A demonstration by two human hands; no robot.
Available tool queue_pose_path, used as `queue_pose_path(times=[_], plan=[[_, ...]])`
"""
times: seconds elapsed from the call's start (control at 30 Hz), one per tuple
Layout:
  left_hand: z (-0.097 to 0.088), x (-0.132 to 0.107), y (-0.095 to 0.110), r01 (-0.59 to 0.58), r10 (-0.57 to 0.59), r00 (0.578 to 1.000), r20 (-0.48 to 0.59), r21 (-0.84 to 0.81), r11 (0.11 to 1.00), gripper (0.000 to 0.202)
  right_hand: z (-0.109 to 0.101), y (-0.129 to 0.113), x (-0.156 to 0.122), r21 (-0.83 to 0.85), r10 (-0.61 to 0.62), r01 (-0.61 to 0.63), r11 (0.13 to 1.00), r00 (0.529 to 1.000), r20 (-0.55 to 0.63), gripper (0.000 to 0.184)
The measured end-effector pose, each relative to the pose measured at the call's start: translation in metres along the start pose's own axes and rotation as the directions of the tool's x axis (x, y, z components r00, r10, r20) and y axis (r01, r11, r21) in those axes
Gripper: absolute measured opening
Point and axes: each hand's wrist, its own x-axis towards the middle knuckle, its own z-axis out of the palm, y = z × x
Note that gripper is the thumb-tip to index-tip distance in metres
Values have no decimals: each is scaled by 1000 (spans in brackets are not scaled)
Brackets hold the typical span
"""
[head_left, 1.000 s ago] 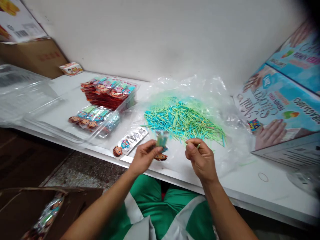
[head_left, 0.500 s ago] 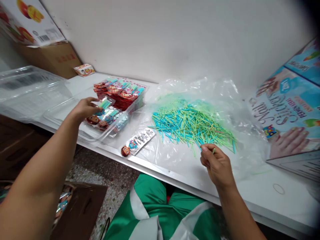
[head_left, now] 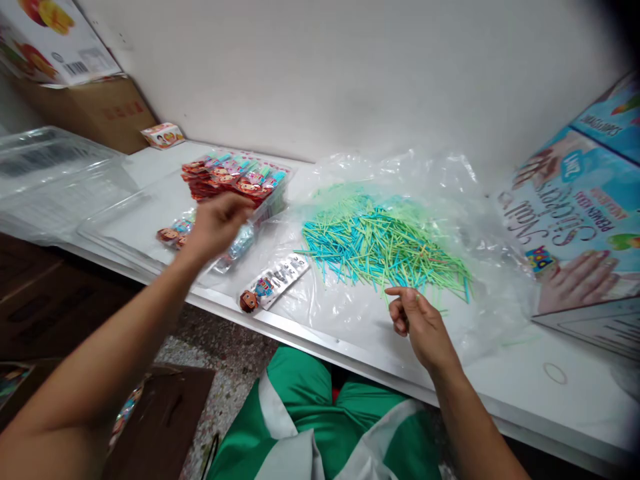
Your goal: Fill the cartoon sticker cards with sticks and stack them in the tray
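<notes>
My left hand [head_left: 220, 223], smeared by motion, hangs over the clear plastic tray [head_left: 120, 217]; whether its fingers hold anything cannot be made out. Stacked red-backed packets [head_left: 233, 177] stand in the tray behind it, with loose packets [head_left: 173, 230] to its left. At the front edge of a heap of thin green and blue sticks [head_left: 380, 243] is my right hand [head_left: 420, 320]. Its index finger stretches out, and the other fingers curl around what looks like thin green sticks [head_left: 443, 312]. Between the hands lies a flat white packet [head_left: 275, 283] with a cartoon character.
Clear plastic sheeting [head_left: 340, 307] lies under the sticks. A blue printed box [head_left: 585, 220] stands at the right, near a thin ring [head_left: 555, 373]. Clear containers [head_left: 55, 180], a cardboard box [head_left: 100, 110] and a small orange-white box [head_left: 164, 135] are at the left.
My left hand has moved right from the loose packets, across the tray. My right index finger has straightened, and the hand has shifted slightly left.
</notes>
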Motion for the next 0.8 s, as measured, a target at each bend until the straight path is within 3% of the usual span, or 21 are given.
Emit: queue_pose_path(times=[0.03,0.1,0.17,0.23,0.3,0.37,0.5,0.67,0.8], plan=[[16,-11,16,-32,33,990,136,-5,999,35,0,0,-1,-37,10,-9,999,1000,25,40],[48,-30,33,15,-47,951,307,107,994,41,-2,0,-4,-135,3,5,991,998,64,39],[74,-44,31,89,-188,931,312,306,948,49,-8,-2,-7,-239,-30,47,970,997,75,36],[89,-49,16,189,-317,904,287,395,899,53,-17,-2,-11,-308,-52,68,949,997,62,34],[94,-49,-2,303,-421,844,332,352,886,50,-29,2,-13,-330,-41,50,943,999,34,34],[95,-46,-16,387,-461,815,350,263,884,46,-40,8,-13,-337,-20,20,941,1000,4,36],[96,-41,-22,421,-451,843,295,161,893,36,-47,19,-10,-439,-3,-12,898,999,-33,35],[107,-39,-10,361,-400,888,227,195,912,26,-36,21,-7,-533,2,8,846,1000,18,34],[110,-30,1,346,-358,929,93,124,930,28,-33,20,-7,-551,-19,27,834,1000,21,35]])
